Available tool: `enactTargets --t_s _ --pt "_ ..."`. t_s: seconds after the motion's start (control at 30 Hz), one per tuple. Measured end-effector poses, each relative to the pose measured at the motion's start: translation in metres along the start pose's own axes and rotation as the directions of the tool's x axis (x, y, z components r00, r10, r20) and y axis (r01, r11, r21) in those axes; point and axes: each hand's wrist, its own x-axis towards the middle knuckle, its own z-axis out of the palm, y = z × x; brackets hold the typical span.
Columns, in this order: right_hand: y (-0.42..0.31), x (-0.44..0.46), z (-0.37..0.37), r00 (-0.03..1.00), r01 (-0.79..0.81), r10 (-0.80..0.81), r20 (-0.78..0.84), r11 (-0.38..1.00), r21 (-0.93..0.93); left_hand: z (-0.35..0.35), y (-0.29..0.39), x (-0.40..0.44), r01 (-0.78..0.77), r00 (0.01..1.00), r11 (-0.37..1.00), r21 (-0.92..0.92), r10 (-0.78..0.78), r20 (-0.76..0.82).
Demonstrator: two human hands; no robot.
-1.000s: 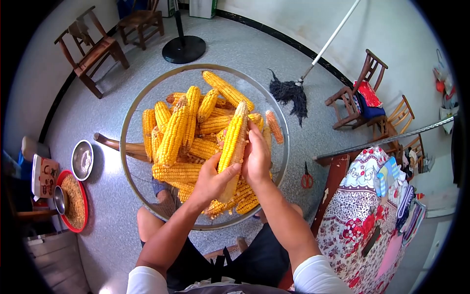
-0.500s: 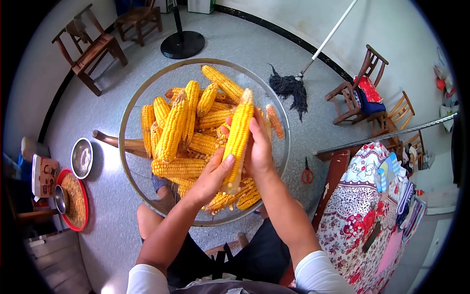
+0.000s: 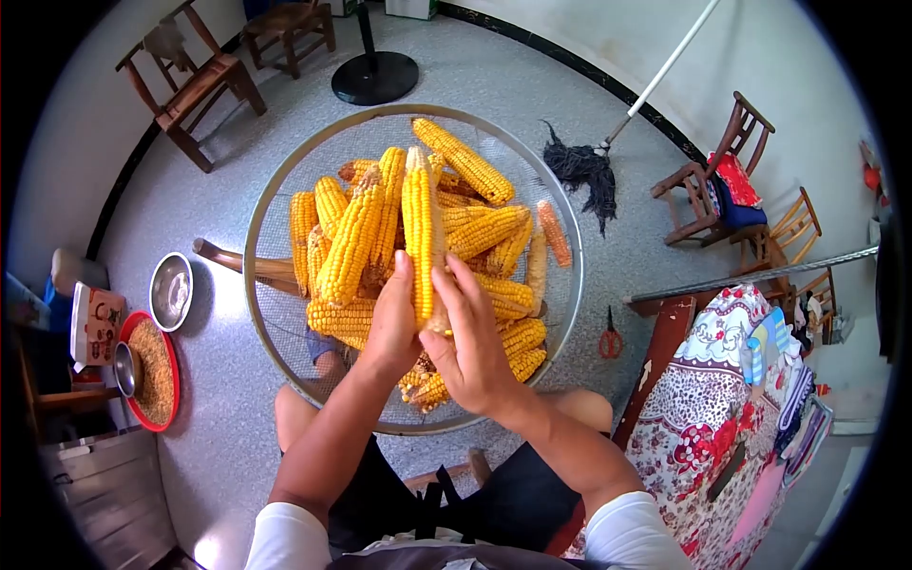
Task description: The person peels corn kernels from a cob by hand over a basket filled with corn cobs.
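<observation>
Between my hands an ear of corn (image 3: 418, 228) stands nearly upright, its pale tip pointing away from me. Its left part shows yellow kernels, while the right side looks paler. My left hand (image 3: 391, 321) grips the lower left side, thumb along the ear. My right hand (image 3: 470, 347) is closed against the lower right side, fingers stretched over it. Below them a round mesh sieve (image 3: 275, 337) with a metal rim holds a heap of yellow corn ears (image 3: 350, 249). Bare cobs (image 3: 553, 234) lie at the sieve's right side.
On the left floor are a metal bowl (image 3: 171, 292) and a red tray (image 3: 175, 372) of grain with a small bowl. Scissors (image 3: 610, 340) and a black mop (image 3: 581, 176) lie right. Wooden chairs (image 3: 195, 81) and a black round stand base (image 3: 375, 78) stand beyond; a flowered cloth (image 3: 693, 437) is near right.
The ear has moved left and turned from leaning right to nearly upright. My right hand has come round from behind it to its right side. The whole view has shifted slightly.
</observation>
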Motion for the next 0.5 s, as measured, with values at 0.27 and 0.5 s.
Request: enactTargets --t_s 0.27,0.5 --pt "-0.009 0.003 -0.018 0.998 0.022 -0.017 -0.068 0.997 0.079 -0.019 0.001 0.008 0.066 0.983 0.987 -0.150 -0.038 0.182" --pt "0.013 0.017 -0.013 0.996 0.070 -0.067 -0.062 0.996 0.050 0.005 0.005 -0.004 0.083 0.991 0.977 -0.196 -0.061 0.117"
